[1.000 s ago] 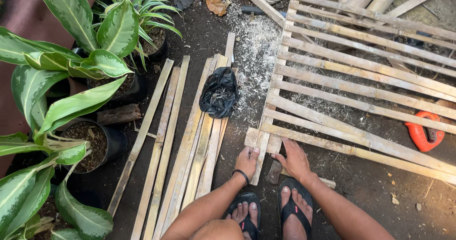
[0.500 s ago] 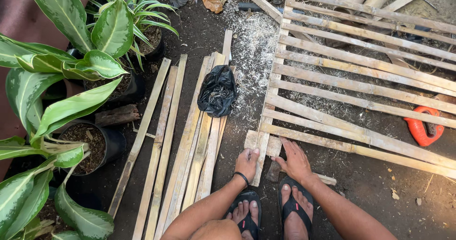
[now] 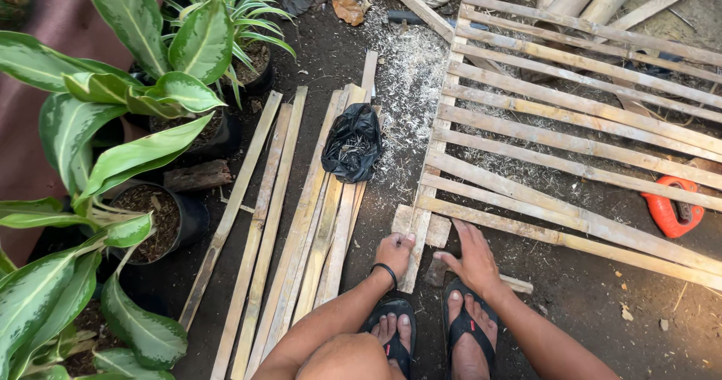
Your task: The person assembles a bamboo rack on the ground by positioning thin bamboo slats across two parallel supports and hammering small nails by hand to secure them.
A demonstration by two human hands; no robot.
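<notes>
A person is crouching over bare dark ground, seen from above, feet in black sandals (image 3: 425, 323) at the near edge. Just beyond the sandals, the left hand (image 3: 394, 250) is pressing down on the near end of the upright slat (image 3: 421, 218) of a bamboo lattice panel (image 3: 579, 135), fingers curled loosely over the wood rather than gripping it, seemingly to keep that corner from shifting. Beside it, the right hand (image 3: 475, 258) is lying open and flat, fingers spread, its fingertips near the lowest cross slat (image 3: 571, 238), as if steadying the frame against the ground.

The panel is lying flat, stretching away from the hands toward the far right, its cross slats spaced evenly. Left of the panel, loose bamboo strips (image 3: 301, 222) are lying side by side, within easy reach. A crumpled black plastic bag (image 3: 352, 143) is resting on their far ends. An orange-handled tool (image 3: 673, 208) is lying at the panel's right edge. Pale shavings (image 3: 406, 86) are scattered at the panel's far left corner. Potted green plants (image 3: 113, 139) are standing well left of the panel.
</notes>
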